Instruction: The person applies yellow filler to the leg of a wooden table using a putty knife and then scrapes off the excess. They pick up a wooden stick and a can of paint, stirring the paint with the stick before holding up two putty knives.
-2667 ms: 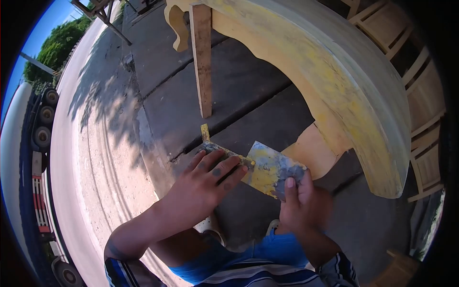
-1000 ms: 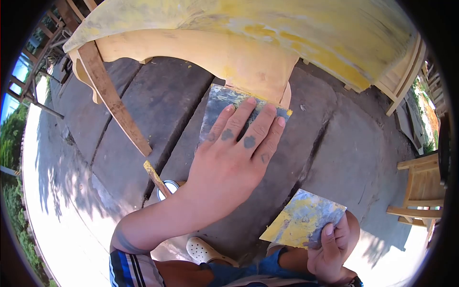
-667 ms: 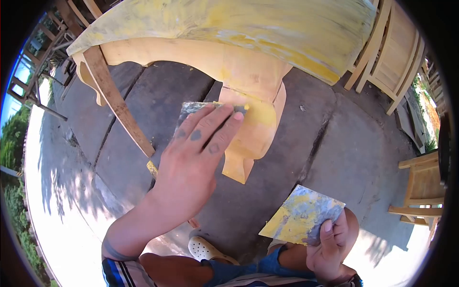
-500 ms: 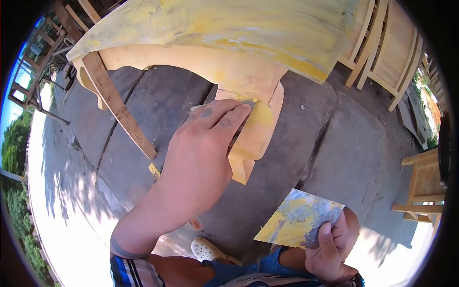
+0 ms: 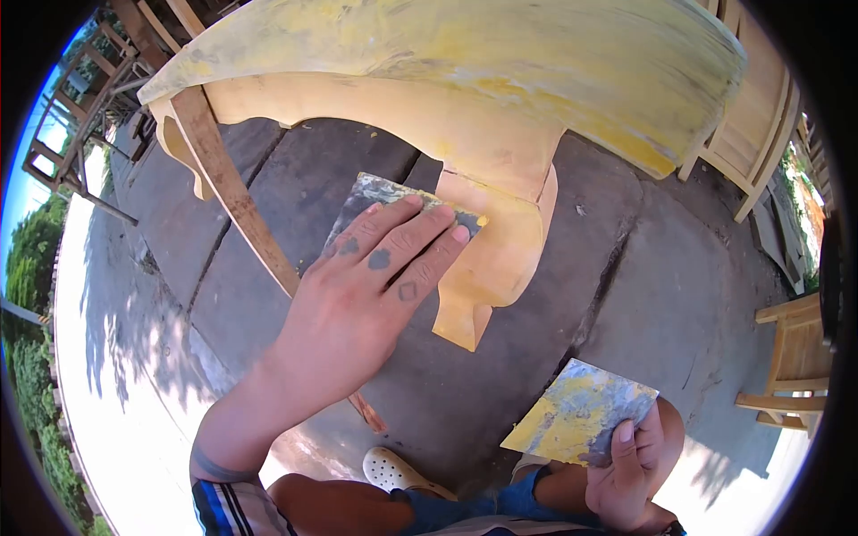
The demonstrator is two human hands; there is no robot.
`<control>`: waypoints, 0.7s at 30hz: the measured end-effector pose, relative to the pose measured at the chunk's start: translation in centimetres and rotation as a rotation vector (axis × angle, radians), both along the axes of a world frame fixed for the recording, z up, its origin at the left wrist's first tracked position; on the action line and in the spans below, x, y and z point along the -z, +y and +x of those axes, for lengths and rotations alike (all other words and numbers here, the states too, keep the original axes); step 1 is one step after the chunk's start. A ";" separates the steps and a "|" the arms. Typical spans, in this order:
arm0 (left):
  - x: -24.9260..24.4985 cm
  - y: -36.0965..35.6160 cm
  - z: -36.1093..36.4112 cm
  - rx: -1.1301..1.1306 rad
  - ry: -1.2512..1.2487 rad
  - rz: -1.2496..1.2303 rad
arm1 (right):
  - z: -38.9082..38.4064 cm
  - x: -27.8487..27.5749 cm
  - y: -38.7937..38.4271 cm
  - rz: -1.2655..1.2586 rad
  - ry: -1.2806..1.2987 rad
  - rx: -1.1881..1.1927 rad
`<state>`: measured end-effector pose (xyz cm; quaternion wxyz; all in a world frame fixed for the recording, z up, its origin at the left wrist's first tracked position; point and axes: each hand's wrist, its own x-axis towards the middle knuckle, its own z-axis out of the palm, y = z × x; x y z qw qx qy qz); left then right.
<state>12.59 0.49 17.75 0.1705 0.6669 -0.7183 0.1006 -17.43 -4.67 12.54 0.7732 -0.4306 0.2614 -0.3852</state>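
My left hand (image 5: 357, 277) holds a flat, thin scraper (image 5: 380, 191), its fingers stretched over the face and the thumb hidden beneath. Yellow and grey smears cover the scraper, and its right corner overlaps the curved wooden leg (image 5: 500, 237) in this view. A yellowish paste film coats parts of that leg. Low on the right, my right hand (image 5: 626, 464) pinches a square flat plate (image 5: 576, 411) between thumb and fingers; yellow and grey paste is spread across it. Above both hands is the broad wooden panel (image 5: 429, 45) joined to the leg, streaked yellow and grey.
A plain wooden strut (image 5: 232, 196) slants down from the panel's left end. Pale wooden furniture (image 5: 755, 98) stands at the upper right, with another wooden piece (image 5: 795, 357) at the right edge. Below are dark floor slabs (image 5: 661, 268) and a white clog (image 5: 402, 472).
My left hand has drawn back from the leg toward the left, turning so the scraper's face shows. My right hand still holds the plate. The whole view has shifted slightly.
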 end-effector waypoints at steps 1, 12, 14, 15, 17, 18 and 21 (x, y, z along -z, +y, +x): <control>0.3 -0.9 0.4 0.017 -0.045 -0.052 | 0.3 -0.2 0.2 0.020 0.047 0.040; 1.9 1.7 1.4 0.074 -0.039 0.062 | 0.8 0.1 0.8 0.024 0.128 0.099; -0.9 0.7 2.0 0.030 -0.010 0.044 | 0.9 0.1 1.1 0.026 0.121 0.085; -1.9 -0.4 2.1 0.056 0.068 0.034 | 1.1 0.1 1.1 0.023 0.116 0.066; -3.3 -2.3 2.1 0.074 0.057 0.047 | 1.1 0.2 1.2 0.007 0.115 0.032; -3.9 -3.0 1.9 0.083 0.054 0.051 | 1.0 0.5 1.2 -0.001 0.119 0.017; -5.4 -4.1 1.6 0.006 0.009 0.179 | 1.1 0.5 1.0 0.001 0.101 -0.017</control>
